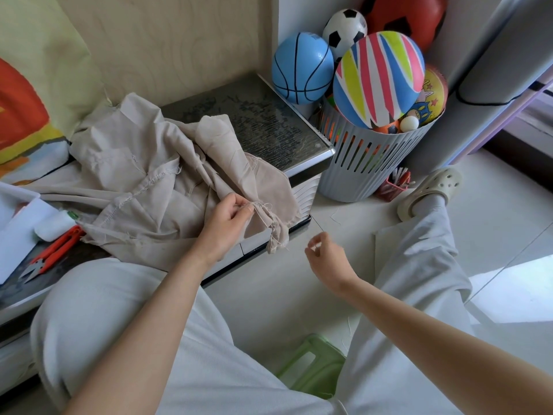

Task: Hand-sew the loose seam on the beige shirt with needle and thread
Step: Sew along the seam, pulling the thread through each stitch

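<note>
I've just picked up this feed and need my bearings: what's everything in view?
beige shirt: one, beige, crumpled on the low table
low table: one, dark glass top, ahead left
thread snips: one, orange, table's left end
basket: one, grey slatted, on the floor right of the table
balls: six seen, blue, black-and-white, red, striped, yellow, small white; in and behind the basket
stool: one, green, on the floor between the legs
clog: one, cream, on the outstretched foot
thread: one, pale, faint, running from the right fingers toward the shirt
left hand: pinches the shirt's frayed seam
right hand: pinches the thread; needle too fine to see
</note>
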The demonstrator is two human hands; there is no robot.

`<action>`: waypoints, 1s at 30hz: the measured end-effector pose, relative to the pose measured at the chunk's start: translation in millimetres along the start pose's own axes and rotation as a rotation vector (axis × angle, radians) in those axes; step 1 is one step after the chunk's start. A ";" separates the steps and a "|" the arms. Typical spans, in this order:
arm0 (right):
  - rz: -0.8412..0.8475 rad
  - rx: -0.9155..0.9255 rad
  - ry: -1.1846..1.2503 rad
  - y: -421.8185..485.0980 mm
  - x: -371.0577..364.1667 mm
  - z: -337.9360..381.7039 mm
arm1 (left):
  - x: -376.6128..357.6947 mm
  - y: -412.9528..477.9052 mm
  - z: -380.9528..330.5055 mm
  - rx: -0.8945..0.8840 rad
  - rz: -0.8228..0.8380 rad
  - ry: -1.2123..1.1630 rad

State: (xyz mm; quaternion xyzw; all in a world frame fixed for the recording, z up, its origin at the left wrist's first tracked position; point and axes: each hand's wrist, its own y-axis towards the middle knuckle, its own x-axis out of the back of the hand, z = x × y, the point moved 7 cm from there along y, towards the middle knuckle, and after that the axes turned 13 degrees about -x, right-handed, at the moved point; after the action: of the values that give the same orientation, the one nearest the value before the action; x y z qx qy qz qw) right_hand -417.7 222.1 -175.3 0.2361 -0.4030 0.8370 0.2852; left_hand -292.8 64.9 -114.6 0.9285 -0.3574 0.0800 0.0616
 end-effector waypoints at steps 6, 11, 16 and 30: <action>0.013 0.312 0.263 -27.1 12.7 69.3 | -3.0 -0.9 0.5 0.003 0.033 0.042; -0.012 0.363 0.201 -28.1 6.2 92.0 | -2.4 -1.7 3.3 0.017 0.047 0.009; -0.019 0.378 0.195 -28.9 6.5 92.2 | -2.6 -1.2 1.9 0.009 0.053 0.037; 0.187 0.082 -0.358 0.6 -24.1 -3.8 | 0.8 1.4 9.5 0.008 -0.022 0.005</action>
State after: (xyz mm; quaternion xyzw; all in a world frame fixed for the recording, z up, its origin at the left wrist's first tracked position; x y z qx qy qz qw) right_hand -401.2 217.9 -192.7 0.3541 -0.4328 0.8203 0.1203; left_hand -292.1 61.7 -123.7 0.9324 -0.3468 0.0831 0.0596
